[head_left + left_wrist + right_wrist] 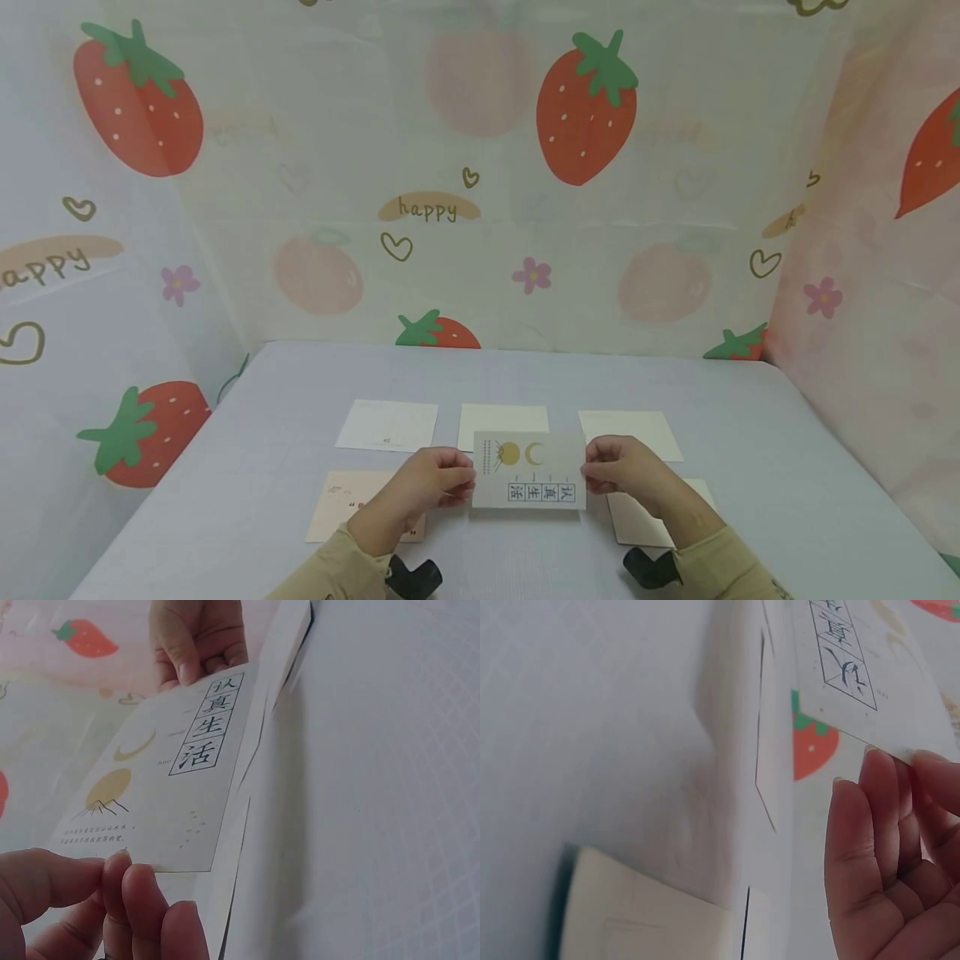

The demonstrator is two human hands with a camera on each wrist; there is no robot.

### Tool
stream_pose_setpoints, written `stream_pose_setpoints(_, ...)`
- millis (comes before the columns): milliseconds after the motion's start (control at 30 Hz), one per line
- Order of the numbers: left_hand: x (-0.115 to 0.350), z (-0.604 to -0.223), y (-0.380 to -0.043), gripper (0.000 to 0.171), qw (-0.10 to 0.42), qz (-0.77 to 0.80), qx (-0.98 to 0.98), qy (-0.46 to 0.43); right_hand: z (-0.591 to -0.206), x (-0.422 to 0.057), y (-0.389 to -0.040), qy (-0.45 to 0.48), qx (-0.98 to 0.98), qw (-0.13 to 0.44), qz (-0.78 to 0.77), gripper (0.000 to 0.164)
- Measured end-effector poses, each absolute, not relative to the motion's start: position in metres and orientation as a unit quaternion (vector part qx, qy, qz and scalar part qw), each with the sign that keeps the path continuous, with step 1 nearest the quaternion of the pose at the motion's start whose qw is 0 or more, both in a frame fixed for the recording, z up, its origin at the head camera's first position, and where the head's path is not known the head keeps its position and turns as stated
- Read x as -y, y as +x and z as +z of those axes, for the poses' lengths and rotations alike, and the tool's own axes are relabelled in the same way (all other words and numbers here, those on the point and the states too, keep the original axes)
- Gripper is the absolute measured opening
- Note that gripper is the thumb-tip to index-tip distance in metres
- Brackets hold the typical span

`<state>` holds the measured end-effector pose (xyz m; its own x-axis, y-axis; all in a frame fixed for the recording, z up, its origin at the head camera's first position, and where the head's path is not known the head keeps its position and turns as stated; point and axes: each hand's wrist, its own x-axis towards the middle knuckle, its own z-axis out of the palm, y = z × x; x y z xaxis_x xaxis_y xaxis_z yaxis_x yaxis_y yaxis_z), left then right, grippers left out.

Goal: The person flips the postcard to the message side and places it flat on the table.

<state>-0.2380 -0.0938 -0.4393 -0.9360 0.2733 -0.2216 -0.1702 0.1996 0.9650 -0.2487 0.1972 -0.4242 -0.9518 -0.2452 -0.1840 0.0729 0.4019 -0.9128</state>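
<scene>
Both hands hold up a white printed card [528, 471] by its two short ends, above the table. A yellow sun, a crescent moon and a strip of boxed Chinese characters mark its face. My left hand [431, 487] pinches the left end between thumb and fingers; the left wrist view shows the fingertips [116, 870] at the edge. At the other end, my right hand [630, 471] pinches the edge, its thumb on one face in the right wrist view. Under the left hand lies a cream card [330, 504] with print. Another pale card [637, 521] lies partly hidden beneath the right hand.
Along the back of the white table [525, 567] lie a left card [387, 425], a middle card [502, 418] and a right card [637, 425]. The raised card covers part of the middle one. Strawberry-printed cloth [487, 167] encloses the back and sides.
</scene>
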Motion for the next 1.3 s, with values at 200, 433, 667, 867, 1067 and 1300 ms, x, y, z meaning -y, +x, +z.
stream_pose_setpoints(200, 0.0956, -0.4404, -0.2397, 0.012, 0.177, 0.637, -0.75, 0.036, -0.4237, -0.2003, -0.2493, -0.062, -0.824, 0.146, -0.544, 0.008)
stream_pose_setpoints(433, 0.0969, -0.4397, -0.2409, 0.012, 0.18, 0.641, -0.746, 0.034, -0.4223, -0.2027, -0.2498, -0.07, -0.813, 0.162, -0.555, 0.011)
stream_pose_setpoints(667, 0.0981, -0.4381, -0.2421, 0.012, 0.182, 0.653, -0.734, 0.034, -0.422, -0.2031, -0.2493, -0.073, -0.796, 0.177, -0.574, 0.013)
stream_pose_setpoints(867, 0.0992, -0.4374, -0.2431, 0.014, 0.179, 0.654, -0.734, 0.037, -0.4242, -0.2044, -0.2502, -0.082, -0.787, 0.18, -0.584, 0.013)
stream_pose_setpoints(1067, 0.1007, -0.4382, -0.2441, 0.015, 0.179, 0.655, -0.733, 0.035, -0.4243, -0.2057, -0.2503, -0.091, -0.777, 0.188, -0.594, 0.015)
stream_pose_setpoints(1300, 0.1018, -0.4383, -0.2444, 0.016, 0.174, 0.653, -0.736, 0.033, -0.4239, -0.2067, -0.2509, -0.099, -0.775, 0.189, -0.595, 0.017)
